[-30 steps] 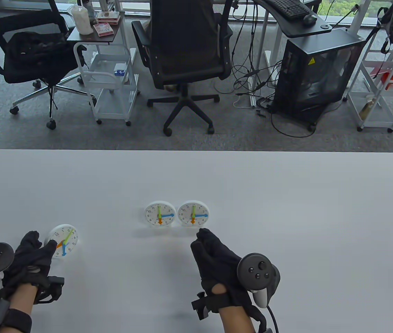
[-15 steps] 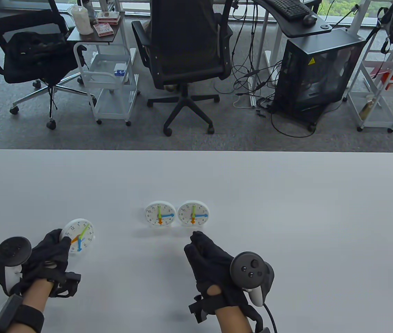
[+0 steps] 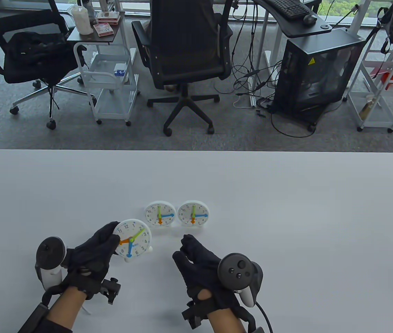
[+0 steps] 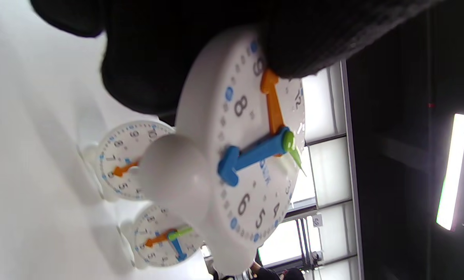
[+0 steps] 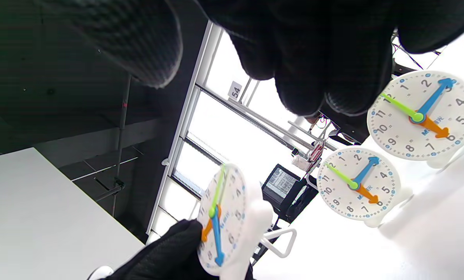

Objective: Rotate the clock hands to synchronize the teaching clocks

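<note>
My left hand [image 3: 110, 240] grips a white teaching clock [image 3: 133, 239] by its left rim and holds it up, face toward me. Its green hand points near 2, its orange near 9, its blue near 6. It also shows in the left wrist view [image 4: 247, 155] and the right wrist view [image 5: 222, 221]. Two matching clocks stand side by side on the table, the left one [image 3: 160, 213] and the right one [image 3: 193, 213], both with green at 12, blue at 3, orange at 6. My right hand [image 3: 183, 247] is empty, just right of the held clock and below the pair.
The white table [image 3: 286, 208] carries nothing else. Its far edge runs across the middle of the table view. Beyond it stand office chairs [image 3: 186, 52], a white cart [image 3: 110, 79] and a black computer case [image 3: 316, 69].
My left hand has carried its clock from the table's left side rightward and up, close to the standing pair. My right hand has drifted left and back toward me.
</note>
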Available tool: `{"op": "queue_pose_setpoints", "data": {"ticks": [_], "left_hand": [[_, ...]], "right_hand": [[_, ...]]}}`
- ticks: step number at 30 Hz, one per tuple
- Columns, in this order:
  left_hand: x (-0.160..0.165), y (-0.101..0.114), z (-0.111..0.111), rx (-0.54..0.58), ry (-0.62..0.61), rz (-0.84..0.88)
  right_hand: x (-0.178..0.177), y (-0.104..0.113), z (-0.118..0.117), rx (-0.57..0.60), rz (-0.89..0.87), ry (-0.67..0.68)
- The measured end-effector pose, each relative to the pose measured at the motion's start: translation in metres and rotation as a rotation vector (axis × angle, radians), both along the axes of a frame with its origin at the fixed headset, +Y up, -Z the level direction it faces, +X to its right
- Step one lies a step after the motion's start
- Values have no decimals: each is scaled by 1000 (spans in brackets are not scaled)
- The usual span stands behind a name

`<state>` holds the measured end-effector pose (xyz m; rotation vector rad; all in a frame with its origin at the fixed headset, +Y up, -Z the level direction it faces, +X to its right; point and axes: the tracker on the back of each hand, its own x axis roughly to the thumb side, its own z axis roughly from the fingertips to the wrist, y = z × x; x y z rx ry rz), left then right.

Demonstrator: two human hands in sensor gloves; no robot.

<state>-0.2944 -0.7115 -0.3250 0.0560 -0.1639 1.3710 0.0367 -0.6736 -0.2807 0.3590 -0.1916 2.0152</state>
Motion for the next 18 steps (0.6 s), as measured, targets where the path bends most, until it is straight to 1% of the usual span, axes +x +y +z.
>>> {"op": "queue_pose_setpoints", "data": {"ticks": [5, 9, 11, 13, 16, 18], "left_hand": [[16, 15, 13, 56, -114, 16], [23, 18, 27, 67, -183, 37], [24, 20, 35, 84, -178, 8], [25, 23, 39, 103, -173, -11], [29, 26, 45, 117, -190, -9], [30, 27, 48, 126, -179, -26]], "right_hand": [[-10, -5, 2, -25, 6, 39], [-19, -9, 4, -52, -41, 99], [-25, -8, 5, -60, -85, 148], [-29, -7, 8, -71, -109, 171], [-32, -6, 11, -54, -109, 165], [-30, -4, 12, -47, -145, 167]]}}
